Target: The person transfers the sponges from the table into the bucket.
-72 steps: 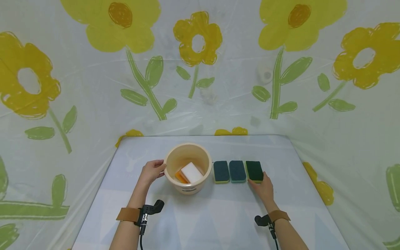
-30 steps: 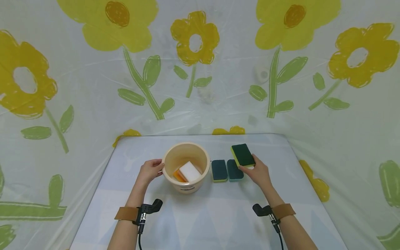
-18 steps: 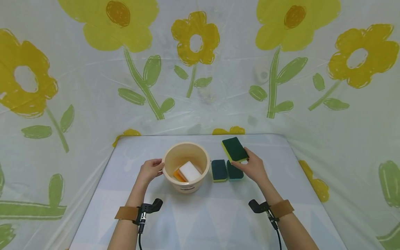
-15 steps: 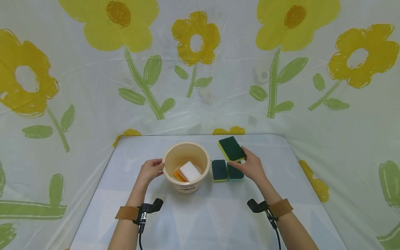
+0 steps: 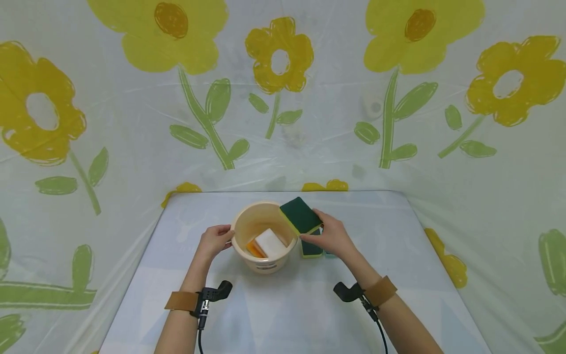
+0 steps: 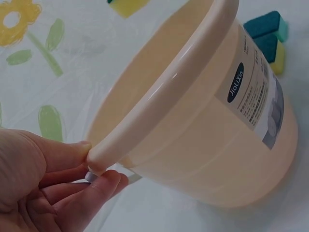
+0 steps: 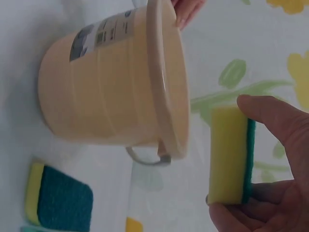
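My left hand [image 5: 215,241] pinches the left rim of a cream plastic bucket [image 6: 193,145], thumb on top and fingers beneath in the left wrist view. Inside the bucket lie a white sponge [image 5: 270,243] and an orange piece [image 5: 256,249]. My right hand [image 5: 332,233] holds a yellow sponge with a dark green scouring face [image 5: 301,215] by its edges, over the bucket's right rim. In the right wrist view this sponge is apart from the bucket, its yellow side showing.
To the right of the bucket, a scouring sponge with a yellow base [image 5: 312,247] lies on the pale table [image 5: 283,314]. Another with a teal base [image 5: 329,254] is mostly hidden behind my right hand. A flower-print sheet [image 5: 336,123] hangs behind the table.
My right hand has picked the green-and-yellow sponge off the right end of the row and carried it left to the bucket's rim. My left hand has kept its hold on the bucket.
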The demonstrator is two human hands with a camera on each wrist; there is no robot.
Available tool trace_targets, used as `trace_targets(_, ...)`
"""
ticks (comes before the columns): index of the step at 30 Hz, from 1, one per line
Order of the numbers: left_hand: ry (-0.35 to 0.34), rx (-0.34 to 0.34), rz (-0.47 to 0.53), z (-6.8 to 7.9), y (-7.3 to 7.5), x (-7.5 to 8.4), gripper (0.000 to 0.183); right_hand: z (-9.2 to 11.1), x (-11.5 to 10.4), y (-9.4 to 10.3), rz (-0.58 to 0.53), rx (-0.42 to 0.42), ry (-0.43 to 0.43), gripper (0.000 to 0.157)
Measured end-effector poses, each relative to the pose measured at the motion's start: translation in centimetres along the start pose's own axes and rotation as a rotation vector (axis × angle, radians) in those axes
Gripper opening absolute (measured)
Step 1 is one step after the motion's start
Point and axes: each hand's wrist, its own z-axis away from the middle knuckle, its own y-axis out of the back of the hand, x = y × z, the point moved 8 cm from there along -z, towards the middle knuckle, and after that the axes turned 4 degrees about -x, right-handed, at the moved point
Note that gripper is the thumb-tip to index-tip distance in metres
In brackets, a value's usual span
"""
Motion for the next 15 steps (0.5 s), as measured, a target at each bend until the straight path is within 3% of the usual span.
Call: trace_targets(15, 0.011, -0.010, 0.004, -0.2, 0.1, -0.1, 0.040, -2.2, -4.5, -5.8, 0.017, -0.183, 0.101, 0.080)
